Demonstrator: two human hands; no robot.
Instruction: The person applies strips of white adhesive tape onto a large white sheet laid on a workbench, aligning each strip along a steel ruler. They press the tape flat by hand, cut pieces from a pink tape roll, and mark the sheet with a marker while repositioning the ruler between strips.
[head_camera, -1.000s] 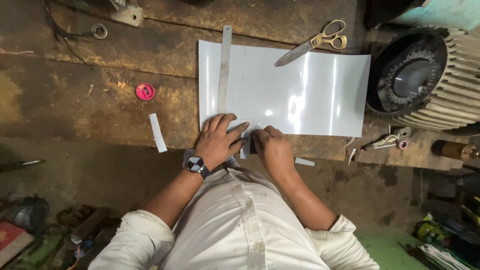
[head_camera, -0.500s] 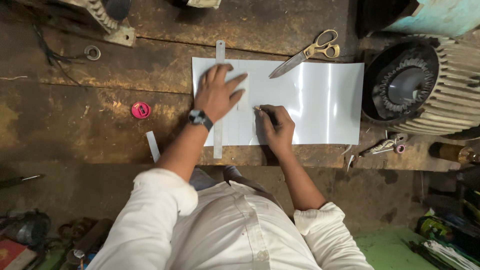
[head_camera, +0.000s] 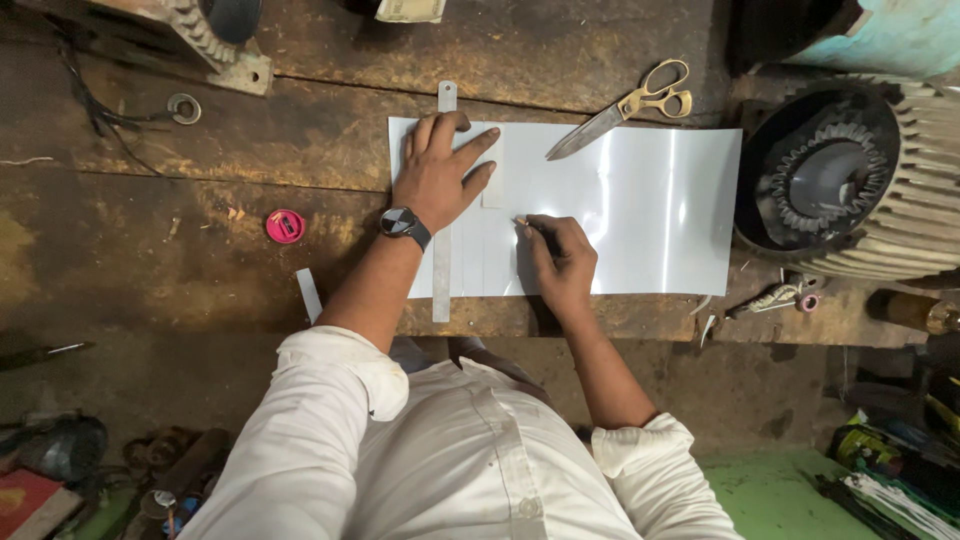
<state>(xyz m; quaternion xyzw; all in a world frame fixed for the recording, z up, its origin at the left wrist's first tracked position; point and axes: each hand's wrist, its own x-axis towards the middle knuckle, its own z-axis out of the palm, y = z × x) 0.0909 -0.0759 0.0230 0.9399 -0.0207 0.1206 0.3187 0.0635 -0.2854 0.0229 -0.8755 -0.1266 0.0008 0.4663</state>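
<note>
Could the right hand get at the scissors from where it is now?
Probably yes. The right hand rests on the white sheet holding a pen-like tool, and only bare sheet lies between it and the scissors; it would need to free its fingers first.

We've got brass-handled scissors (head_camera: 630, 108) lying at the bench's far edge, blades pointing left, and a finned motor housing (head_camera: 850, 180) on the right end of the worn wooden bench (head_camera: 200, 270). Left side we see a small pink round sharpener (head_camera: 285, 226), a metal washer (head_camera: 184, 107) and a thin white strip (head_camera: 309, 295) near the bench's front edge.
</note>
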